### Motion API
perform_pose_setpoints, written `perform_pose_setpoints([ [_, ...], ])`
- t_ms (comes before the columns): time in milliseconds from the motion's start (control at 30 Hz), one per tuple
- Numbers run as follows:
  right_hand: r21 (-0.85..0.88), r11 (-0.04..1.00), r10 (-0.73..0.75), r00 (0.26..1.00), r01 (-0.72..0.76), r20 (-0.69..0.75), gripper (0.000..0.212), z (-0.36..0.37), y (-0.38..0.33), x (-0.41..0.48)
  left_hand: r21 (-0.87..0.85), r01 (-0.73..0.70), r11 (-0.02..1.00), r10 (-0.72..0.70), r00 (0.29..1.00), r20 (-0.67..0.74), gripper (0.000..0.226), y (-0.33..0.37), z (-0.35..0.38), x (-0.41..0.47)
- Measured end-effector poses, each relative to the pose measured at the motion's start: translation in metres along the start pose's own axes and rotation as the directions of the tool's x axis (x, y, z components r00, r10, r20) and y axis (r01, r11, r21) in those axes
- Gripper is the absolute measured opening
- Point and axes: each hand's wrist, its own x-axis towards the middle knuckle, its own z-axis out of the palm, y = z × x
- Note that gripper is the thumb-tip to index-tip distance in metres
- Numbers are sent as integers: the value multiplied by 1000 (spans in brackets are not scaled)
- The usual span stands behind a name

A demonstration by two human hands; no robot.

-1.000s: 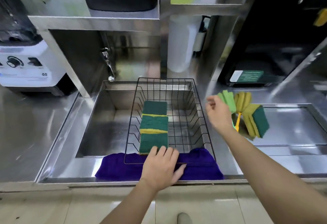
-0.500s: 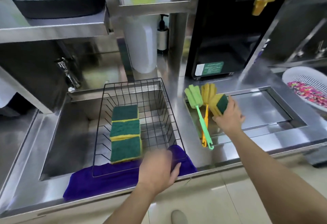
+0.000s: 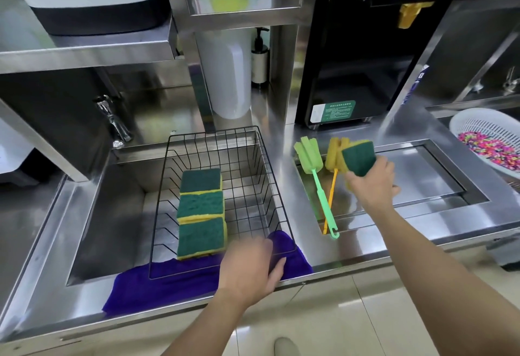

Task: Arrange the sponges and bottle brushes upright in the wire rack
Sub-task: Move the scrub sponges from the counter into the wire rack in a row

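A black wire rack [image 3: 261, 158] sits in the left sink with three green-and-yellow sponges [image 3: 201, 215] standing in a row inside it. My left hand [image 3: 249, 264] rests on the rack's front rim, fingers spread over the purple cloth [image 3: 157, 285]. My right hand [image 3: 371, 184] grips a green-and-yellow sponge [image 3: 360, 158] over the right basin. Beside it lie a green bottle brush [image 3: 309, 158] and a yellow bottle brush [image 3: 333, 158], heads toward the back, handles toward me.
A faucet [image 3: 112, 122] stands at the left sink's back corner. Behind are a white container [image 3: 230, 74], a pump bottle [image 3: 260, 57] and a black machine [image 3: 351, 60]. A white colander [image 3: 489, 141] with coloured bits sits far right.
The view has swung right. My right hand reached to the pile in the right basin and closed on a sponge, lifting it slightly. My left hand stayed on the rack's front rim.
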Motion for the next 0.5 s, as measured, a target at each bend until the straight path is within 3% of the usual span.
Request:
perform_pose_setpoints([
  [100, 252, 965, -77, 997, 78, -13, 66, -11, -21, -2, -6, -8, 1000, 8, 1000, -14, 39, -5, -3, -4],
  [233, 436, 889, -182, 981, 138, 60, 68, -10, -53, -8, 40, 58, 998, -58, 998, -5, 40, -29, -8, -15],
  [500, 391, 875, -384, 902, 286, 198, 64, 42, -112, -35, 86, 219, 972, -217, 976, -32, 37, -73, -23, -46],
])
